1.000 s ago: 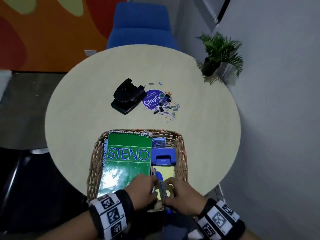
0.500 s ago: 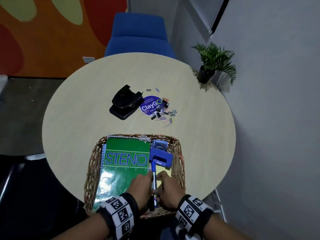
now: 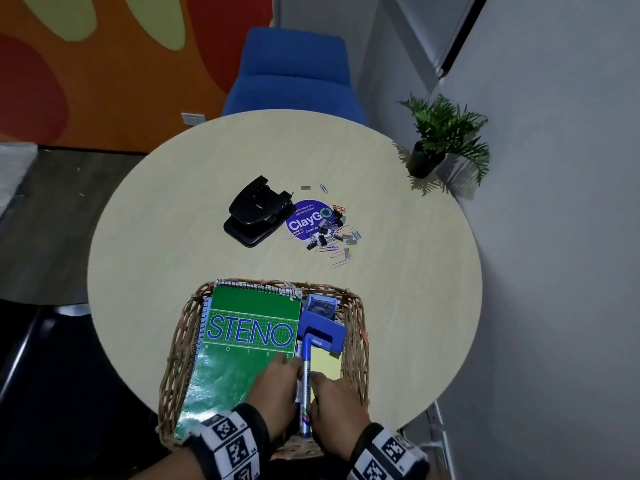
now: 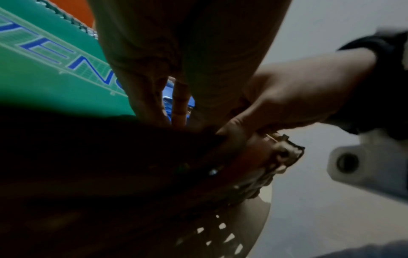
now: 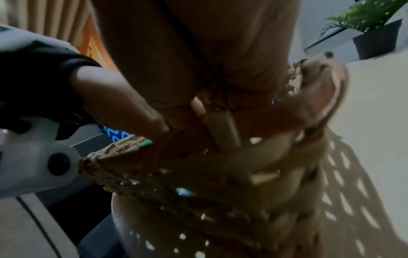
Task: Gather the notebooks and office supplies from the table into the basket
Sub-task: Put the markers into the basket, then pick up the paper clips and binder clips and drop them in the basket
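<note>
Round pale wood-look table (image 3: 173, 216); woven wicker basket (image 3: 356, 344) at near edge. In basket, left side: green spiral-bound notebook (image 3: 242, 344), cover reads "STENO" w/ "NOTES" below in faint letters. Right of it: blue plastic stapler-like tool (image 3: 323, 332) over yellow sticky-note pad (image 3: 327, 365). Mid-table, still outside basket: black metal hole punch (image 3: 254, 216), touching round purple sticker (image 3: 310, 220) reading "ClayGo", small print above approx. "let's keep our pantries clean". Scattered paper clips, binder clips & staples (image 3: 334, 237) on and beside sticker.

Left hand (image 3: 273, 389) and right hand (image 3: 337, 400) both low in basket, fingers curled, pinching blue marker pen (image 3: 306, 382) between them; marker lies lengthwise, cap end touching blue tool. Label on barrel too small to read.

Vs. 0.5 s ago: hands & marker about same place, marker a bit flatter in basket; everything else unmoved.
</note>
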Demonstrator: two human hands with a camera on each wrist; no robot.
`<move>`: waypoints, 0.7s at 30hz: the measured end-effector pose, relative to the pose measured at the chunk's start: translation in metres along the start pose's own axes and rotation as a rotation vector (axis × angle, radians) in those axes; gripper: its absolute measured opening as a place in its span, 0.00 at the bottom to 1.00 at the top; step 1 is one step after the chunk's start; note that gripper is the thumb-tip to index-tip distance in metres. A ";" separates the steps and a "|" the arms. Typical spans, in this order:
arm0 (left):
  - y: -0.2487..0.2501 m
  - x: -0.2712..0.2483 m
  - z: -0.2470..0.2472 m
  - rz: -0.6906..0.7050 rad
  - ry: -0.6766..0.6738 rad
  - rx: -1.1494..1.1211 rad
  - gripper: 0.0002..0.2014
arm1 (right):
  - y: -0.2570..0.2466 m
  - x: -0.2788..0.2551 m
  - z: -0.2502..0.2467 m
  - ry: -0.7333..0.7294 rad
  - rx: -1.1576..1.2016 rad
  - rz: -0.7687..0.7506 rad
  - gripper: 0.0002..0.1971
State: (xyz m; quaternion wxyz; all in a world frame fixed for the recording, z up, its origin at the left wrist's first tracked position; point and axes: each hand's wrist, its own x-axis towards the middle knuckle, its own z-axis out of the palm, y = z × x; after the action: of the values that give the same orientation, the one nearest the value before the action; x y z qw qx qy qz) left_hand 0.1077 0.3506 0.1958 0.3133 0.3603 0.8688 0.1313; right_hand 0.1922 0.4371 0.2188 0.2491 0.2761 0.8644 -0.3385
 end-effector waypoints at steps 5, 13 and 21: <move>0.005 -0.007 -0.002 0.044 -0.052 0.094 0.15 | -0.007 -0.005 -0.021 -0.059 -0.092 -0.050 0.12; 0.018 0.011 -0.093 0.084 0.045 -0.077 0.06 | 0.026 0.065 -0.159 0.362 0.060 -0.078 0.14; 0.034 0.187 -0.170 -0.042 0.235 0.149 0.15 | 0.045 0.198 -0.202 0.346 -0.058 -0.162 0.17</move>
State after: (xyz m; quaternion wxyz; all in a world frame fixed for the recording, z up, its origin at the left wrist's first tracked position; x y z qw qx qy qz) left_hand -0.0844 0.5066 0.2572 0.1842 0.3466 0.9142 0.1013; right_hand 0.0287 0.6718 0.2066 0.0763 0.2523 0.9232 -0.2799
